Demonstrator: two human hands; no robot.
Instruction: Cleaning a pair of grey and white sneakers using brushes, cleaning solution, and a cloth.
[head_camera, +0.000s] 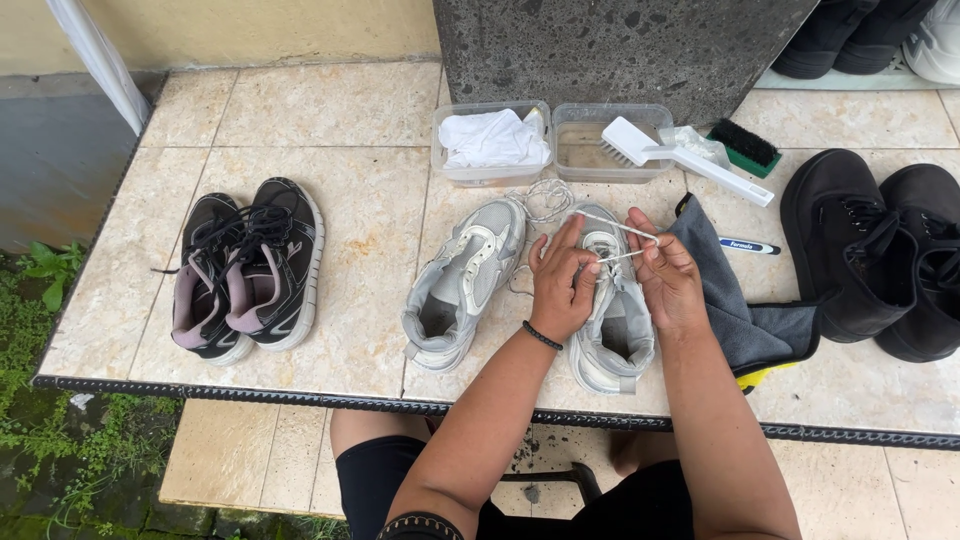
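Head view: left hand (562, 285) and right hand (664, 275) pinch a white lace (620, 228) over a grey sneaker (610, 320).

On the tiled table (330, 120), a laced sneaker pair (245, 268) lies at nine o'clock. At centre sit two sneakers, the left one (462, 285) beside the right one (612, 330). Two tubs (552, 140) stand at twelve o'clock, a brush (685, 158) across one. A cloth (745, 320) and boots (885, 250) lie at three o'clock.
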